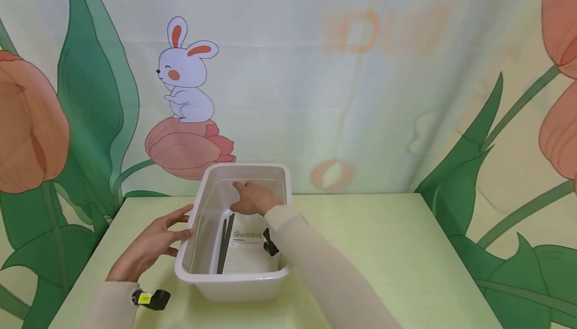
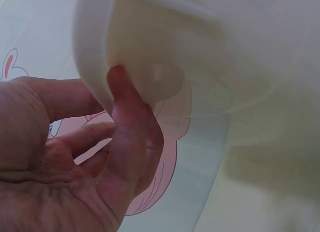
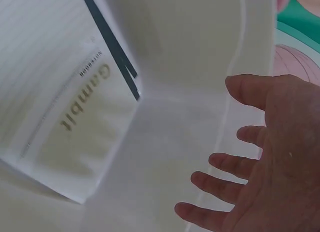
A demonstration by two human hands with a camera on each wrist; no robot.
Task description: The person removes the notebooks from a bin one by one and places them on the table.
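Observation:
A white plastic bin (image 1: 234,278) stands on the table, long side running away from me. My left hand (image 1: 152,239) holds its left rim; in the left wrist view the fingers (image 2: 127,142) curl against the outer wall just under the lip. Inside, a pale notebook (image 1: 250,256) marked "Gambit" lies flat on the bottom. Two thin dark sticks (image 1: 227,239) lie along the notebook's left edge. Over the far end of the bin's inside is my right hand (image 1: 253,199), holding nothing, its fingers (image 3: 220,187) spread apart in the right wrist view.
The pale green tabletop (image 1: 360,249) extends to the right of the bin. Behind it hangs a curtain (image 1: 279,93) printed with a rabbit and tulips, close to the bin's far end. A black wrist camera (image 1: 155,299) sits on the left sleeve.

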